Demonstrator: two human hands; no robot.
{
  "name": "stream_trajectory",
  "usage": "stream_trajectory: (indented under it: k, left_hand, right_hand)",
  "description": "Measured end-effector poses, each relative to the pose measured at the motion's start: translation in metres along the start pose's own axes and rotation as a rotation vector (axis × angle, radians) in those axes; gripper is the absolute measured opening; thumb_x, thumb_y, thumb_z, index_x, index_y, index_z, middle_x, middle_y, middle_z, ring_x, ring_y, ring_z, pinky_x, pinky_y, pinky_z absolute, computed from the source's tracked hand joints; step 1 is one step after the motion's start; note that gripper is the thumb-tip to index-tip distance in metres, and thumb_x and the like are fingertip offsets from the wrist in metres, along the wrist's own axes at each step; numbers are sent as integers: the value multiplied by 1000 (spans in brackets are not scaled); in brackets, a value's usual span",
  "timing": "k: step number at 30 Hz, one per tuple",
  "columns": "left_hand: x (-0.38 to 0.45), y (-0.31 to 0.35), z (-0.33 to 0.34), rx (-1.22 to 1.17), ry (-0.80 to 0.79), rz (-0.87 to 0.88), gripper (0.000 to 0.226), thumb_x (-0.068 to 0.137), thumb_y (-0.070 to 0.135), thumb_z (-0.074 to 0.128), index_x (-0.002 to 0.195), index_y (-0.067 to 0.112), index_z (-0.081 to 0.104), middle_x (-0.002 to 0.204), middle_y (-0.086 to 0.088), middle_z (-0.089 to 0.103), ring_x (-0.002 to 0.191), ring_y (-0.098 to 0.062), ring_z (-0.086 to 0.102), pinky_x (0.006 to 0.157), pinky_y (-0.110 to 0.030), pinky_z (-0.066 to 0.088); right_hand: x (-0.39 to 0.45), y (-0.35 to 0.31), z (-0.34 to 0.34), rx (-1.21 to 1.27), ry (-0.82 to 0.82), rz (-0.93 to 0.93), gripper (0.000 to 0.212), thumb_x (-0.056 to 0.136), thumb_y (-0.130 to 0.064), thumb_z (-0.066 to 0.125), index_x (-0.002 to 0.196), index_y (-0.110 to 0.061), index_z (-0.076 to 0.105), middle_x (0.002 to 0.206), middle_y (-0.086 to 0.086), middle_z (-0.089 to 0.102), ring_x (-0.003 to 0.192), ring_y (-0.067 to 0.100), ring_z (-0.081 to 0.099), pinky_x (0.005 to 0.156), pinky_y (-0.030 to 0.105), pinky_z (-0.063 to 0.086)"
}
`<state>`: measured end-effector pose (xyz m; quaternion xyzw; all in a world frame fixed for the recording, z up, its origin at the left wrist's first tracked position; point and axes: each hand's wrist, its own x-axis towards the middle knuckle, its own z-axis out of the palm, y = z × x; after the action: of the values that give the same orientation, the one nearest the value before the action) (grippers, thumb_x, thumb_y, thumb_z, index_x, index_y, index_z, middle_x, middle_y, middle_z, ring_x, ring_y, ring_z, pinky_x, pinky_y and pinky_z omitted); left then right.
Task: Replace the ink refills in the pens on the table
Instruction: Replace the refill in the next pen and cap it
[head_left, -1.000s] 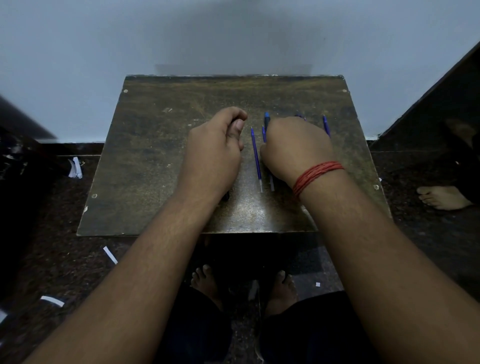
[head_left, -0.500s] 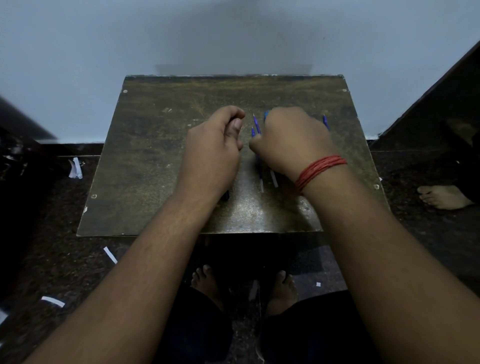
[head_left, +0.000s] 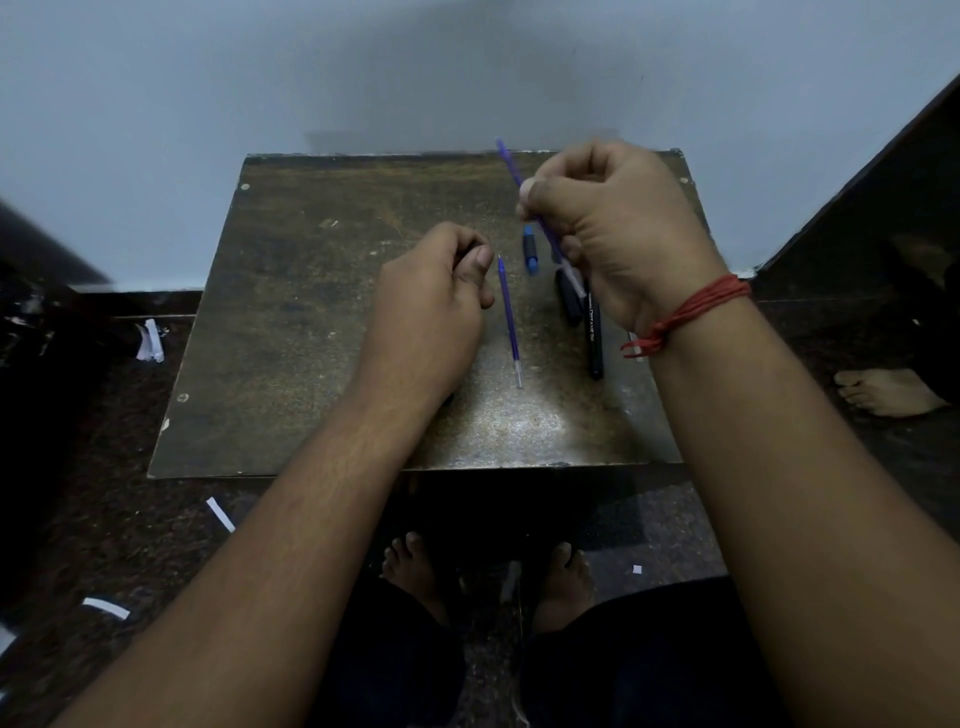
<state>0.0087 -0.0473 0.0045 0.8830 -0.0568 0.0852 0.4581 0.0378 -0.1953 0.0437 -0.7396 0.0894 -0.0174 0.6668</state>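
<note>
Dark speckled floor (head_left: 130, 519) lies nearest, strewn with white paper scraps (head_left: 220, 514), and the person's two bare feet (head_left: 415, 566) show under the near edge of the table (head_left: 311, 338). Both forearms reach forward over its worn brown top.

On the left side, the left hand (head_left: 431, 301) rests on the table with its fingers curled in and the thumb against them; whether anything sits inside the curl cannot be told. Just right of it a blue refill (head_left: 509, 319) lies flat on the table, its tip pointing away and its clear end toward the person. Right of that, a black pen (head_left: 595, 338) with printed lettering lies along the same direction, partly under the right wrist, which wears a red thread (head_left: 691, 312). A short black piece (head_left: 569, 301) lies beside its far end, and a blue-and-black cap (head_left: 530, 252) sits a little farther off.

Above these, lifted off the table, the right hand (head_left: 618, 228) pinches a second blue refill (head_left: 511, 166) between thumb and curled fingers; it slants up and to the left, its far end past the table's back edge against the pale wall (head_left: 363, 78).

At far right a second person's bare foot (head_left: 883, 392) rests on the floor.
</note>
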Motion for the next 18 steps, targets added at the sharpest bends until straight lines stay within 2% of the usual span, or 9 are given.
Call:
stream_trajectory:
  k: [3,5,11,18]
  left_hand:
    - [-1,2,-1,-36,-1,0,9,101,20,54,95,23,60,73,8,67,69,-1,58,59,-7,40]
    - [-2,4,-2,-63,-7,-9,7,100,20,55,96,22,60,75,8,68,75,-1,61,64,-6,41]
    - [-1,1,-1,-49,-41,-15,5,99,22,57,97,20,62,79,11,69,81,2,61,65,-3,41]
    - [0,0,0,-16,-39,3,6,99,22,58,97,19,63,79,11,69,80,2,61,64,-3,40]
  right_hand:
    - [6,2,-5,249,86,-24,11,88,-2,69,95,-9,64,76,4,66,60,11,61,52,23,46]
    - [7,5,-7,294,130,-75,7,92,-1,65,96,-7,65,73,2,66,62,11,64,55,22,49]
    - [9,9,-7,304,176,-128,7,94,-1,62,98,-5,65,72,2,65,64,12,66,59,22,51]
    - [8,14,-2,224,82,-108,10,94,-1,62,104,0,65,81,6,66,66,12,66,60,23,52]
